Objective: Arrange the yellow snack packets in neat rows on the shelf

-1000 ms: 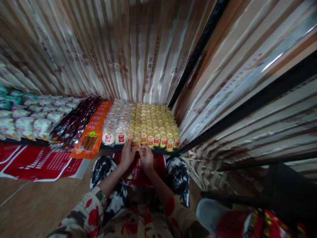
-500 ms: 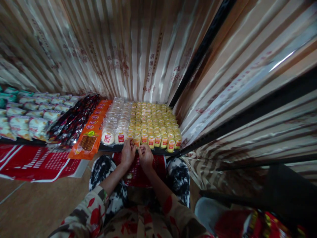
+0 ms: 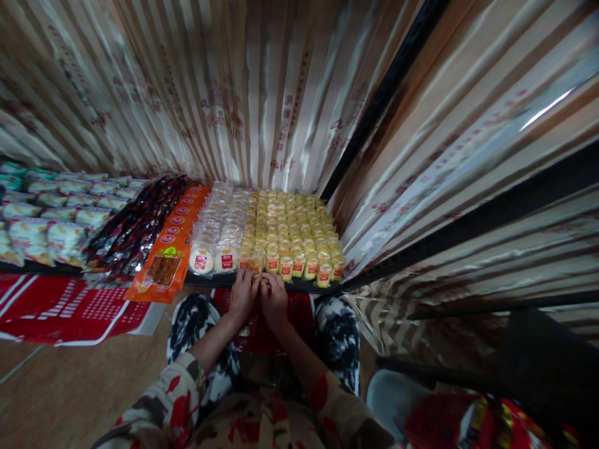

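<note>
My left hand [image 3: 244, 293] and my right hand [image 3: 274, 300] are close together at the front edge of a dark shelf [image 3: 299, 286]. The fingers of both are closed in a pinch at the lower edge of a small yellow-wrapped cake [image 3: 255, 261], partly hidden by them. Rows of the same individually wrapped yellow cakes [image 3: 298, 262] with red-and-white labels stand behind and to the right. Left of them are two rows of round white cakes [image 3: 227, 258] in clear wrappers with red labels.
An orange snack packet [image 3: 163, 255], dark shiny packets [image 3: 133, 231] and white snack bags [image 3: 65, 240] line the shelf leftward. A red printed sheet [image 3: 70, 312] hangs below. Pleated curtain [image 3: 266, 93] backs the shelf; a black post [image 3: 374, 106] rises at the right.
Both hands have moved slightly down and toward me, still pinched together. The wrapped cake above them shows more clearly. The view has shifted a little.
</note>
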